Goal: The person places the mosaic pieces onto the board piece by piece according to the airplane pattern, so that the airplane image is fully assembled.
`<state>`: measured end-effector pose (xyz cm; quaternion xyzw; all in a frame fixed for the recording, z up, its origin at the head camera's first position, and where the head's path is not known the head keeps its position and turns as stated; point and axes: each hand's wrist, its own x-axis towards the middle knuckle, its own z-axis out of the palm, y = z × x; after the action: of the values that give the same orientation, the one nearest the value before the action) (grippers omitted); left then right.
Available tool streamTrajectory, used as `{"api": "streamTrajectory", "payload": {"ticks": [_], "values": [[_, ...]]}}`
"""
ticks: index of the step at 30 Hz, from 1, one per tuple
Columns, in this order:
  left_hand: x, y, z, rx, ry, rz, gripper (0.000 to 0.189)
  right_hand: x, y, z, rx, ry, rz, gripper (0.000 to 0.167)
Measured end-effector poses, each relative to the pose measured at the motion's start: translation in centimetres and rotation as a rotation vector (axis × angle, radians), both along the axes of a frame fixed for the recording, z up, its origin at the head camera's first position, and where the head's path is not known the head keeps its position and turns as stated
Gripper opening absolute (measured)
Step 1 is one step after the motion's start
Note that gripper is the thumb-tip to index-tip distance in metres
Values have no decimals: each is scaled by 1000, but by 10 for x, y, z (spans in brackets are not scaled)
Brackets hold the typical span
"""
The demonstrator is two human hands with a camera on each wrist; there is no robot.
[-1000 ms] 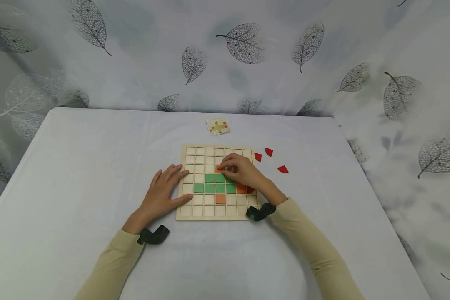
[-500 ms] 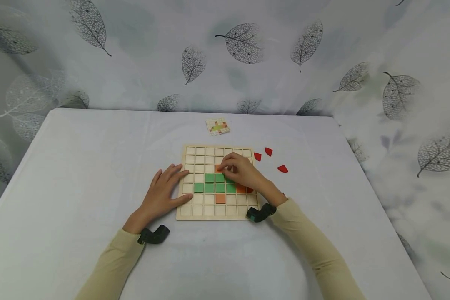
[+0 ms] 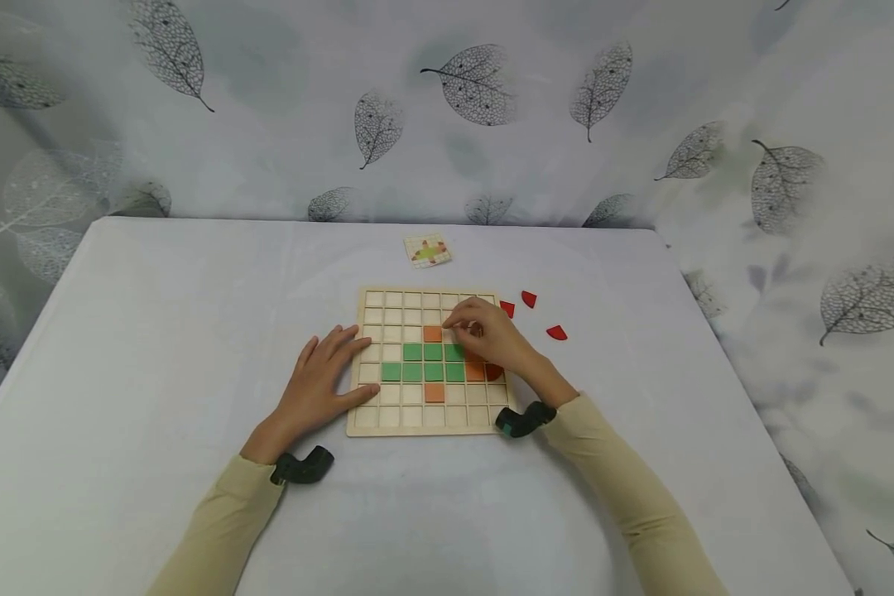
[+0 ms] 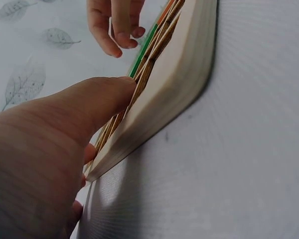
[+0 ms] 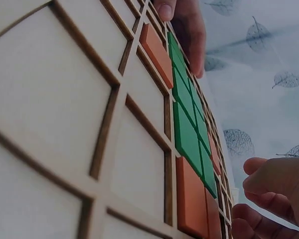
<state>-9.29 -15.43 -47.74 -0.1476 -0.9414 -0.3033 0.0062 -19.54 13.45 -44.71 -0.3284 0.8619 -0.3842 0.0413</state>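
A wooden grid board point(image 3: 391, 315) lies on the table. My left hand point(image 3: 319, 382) rests on its left edge, fingers spread; in the left wrist view the thumb point(image 4: 102, 99) lies on the rim. Several green square tiles point(image 3: 434, 372) fill the middle cells. One orange square tile point(image 3: 432, 334) sits above them and another orange tile point(image 3: 434, 392) below. My right hand point(image 3: 495, 338) hovers over the board's right side, fingers loosely bent. The right wrist view shows those fingers point(image 5: 269, 179) apart from the tiles, holding nothing. More orange tiles and a red piece point(image 3: 494, 372) lie partly under that hand.
Red quarter-round pieces point(image 3: 556, 333) lie on the white-covered table right of the board, one close to its edge. A small pattern card point(image 3: 428, 251) lies behind the board. A leaf-print cloth hangs behind the table.
My right hand has let go of the upper orange tile and drawn slightly right, leaving the tile in its cell. My left hand stays on the board's edge.
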Motion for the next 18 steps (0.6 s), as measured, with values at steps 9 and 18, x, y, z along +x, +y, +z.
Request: {"api": "streamTrajectory", "payload": {"ticks": [9, 18], "values": [[-1, -1, -2, -5, -3, 0, 74, -4, 15, 2, -38, 31, -35, 13], [-1, 0, -1, -5, 2, 3, 73, -3, 28, 4, -28, 17, -127, 12]]}}
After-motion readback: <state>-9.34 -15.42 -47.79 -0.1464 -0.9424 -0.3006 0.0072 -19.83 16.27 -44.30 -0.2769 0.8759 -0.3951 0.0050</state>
